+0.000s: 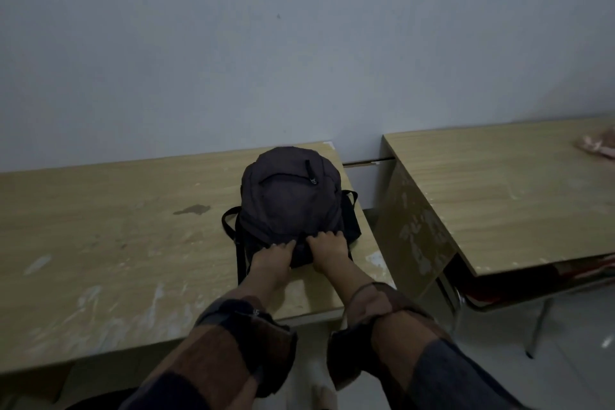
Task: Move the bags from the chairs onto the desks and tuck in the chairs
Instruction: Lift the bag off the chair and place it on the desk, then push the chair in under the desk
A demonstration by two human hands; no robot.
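Plaid sleeves [233,343], both arms reaching forward. Left hand [271,258] and right hand [327,248]: fingers curled, gripping near end of dark backpack [291,196], which lies on table [100,226] near its right edge. Advice: settle it inward from that edge, straps [229,220] on top, before letting go.

Two desks [100,226] [499,183], one backpack [289,200], two hands [271,260] [327,250].

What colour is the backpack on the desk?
Dark grey with black straps, the backpack shows best in the head view.
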